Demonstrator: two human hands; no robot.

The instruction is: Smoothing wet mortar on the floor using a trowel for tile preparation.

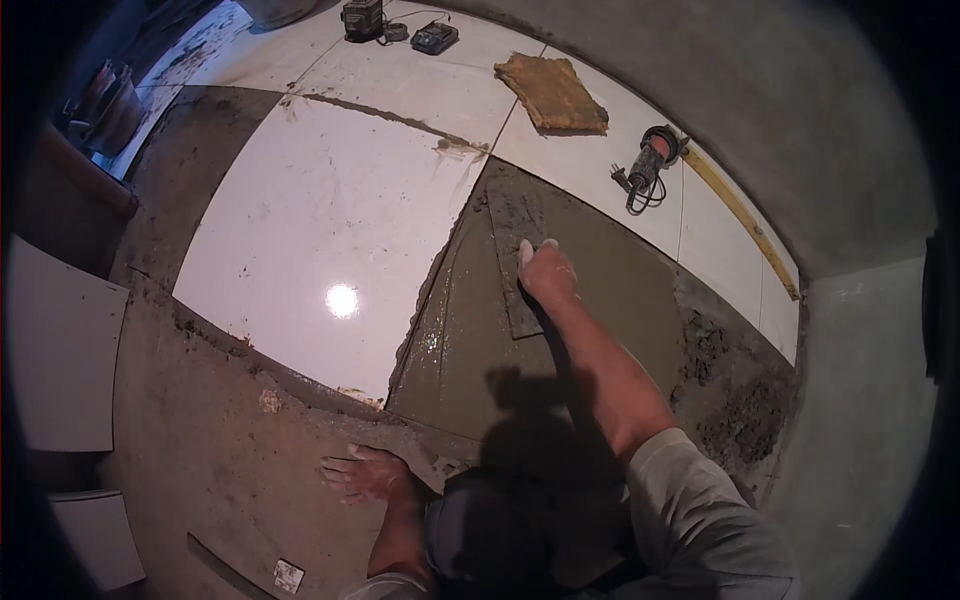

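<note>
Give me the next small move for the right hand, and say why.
Probably a light sweep of the float left toward the large white tile. The right hand already grips it over the grey mortar, and the strip between float and tile shows lines and wet, shiny marks, while the mortar just right of the float looks smoother.

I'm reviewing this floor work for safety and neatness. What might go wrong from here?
The flat trowel lies near the large white tile, so a sideways stroke could bump or smear its edge.
The right hand is bare just above the wet mortar, which might irritate skin.
The corded power tool lies on tiles beside the mortar; splashes might foul it.
</note>
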